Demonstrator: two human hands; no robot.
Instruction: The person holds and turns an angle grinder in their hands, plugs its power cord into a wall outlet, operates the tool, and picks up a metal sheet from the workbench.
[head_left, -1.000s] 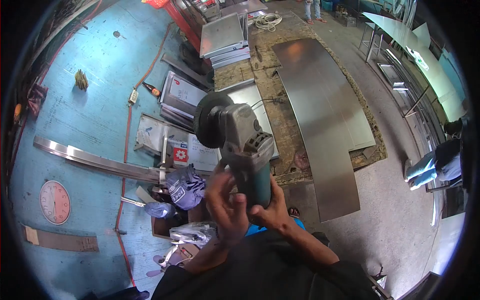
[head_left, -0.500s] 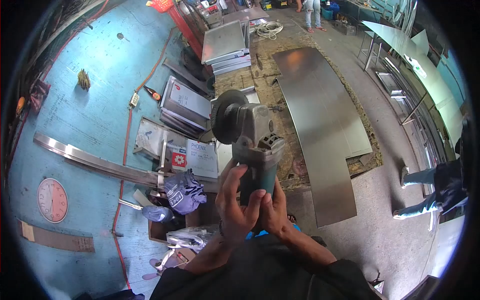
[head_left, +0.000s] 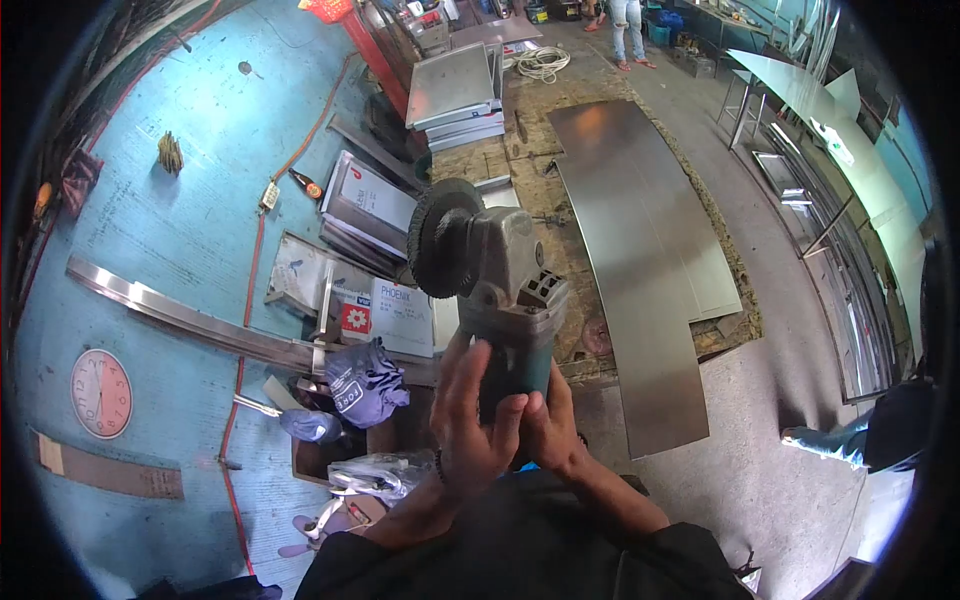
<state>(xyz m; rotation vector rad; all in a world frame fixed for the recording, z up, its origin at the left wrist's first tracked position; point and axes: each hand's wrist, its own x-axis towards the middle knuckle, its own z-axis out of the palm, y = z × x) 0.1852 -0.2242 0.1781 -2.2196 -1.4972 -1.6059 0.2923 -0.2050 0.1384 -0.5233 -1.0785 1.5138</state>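
Hands: from where I stand, the left hand [head_left: 466, 425] and right hand [head_left: 553, 428] are both clamped on one grinder [head_left: 518, 300], thumbs close together on the near side, the left fingers pointing up along the body.
Grinder: held up in front of the chest, wheel end on top, its lower end hidden by the palms.
Good hold: I'd say a firm two-handed squeeze low on the body suits it, since the head looks heavy and could tip; fingertips are best well below the wheel [head_left: 440, 240] and off the vent slots.
Switch: I can't tell where it is or whether a thumb covers it; worth checking by feel.
Workbench: beyond the grinder, its worn wood [head_left: 475, 163] carries a long metal sheet [head_left: 640, 265], a stack of metal panels [head_left: 455, 88] and a coiled rope [head_left: 543, 63].
Left side: a bunched cloth bag [head_left: 368, 385] lies near the left forearm; loose fabric is better well away from the wheel.
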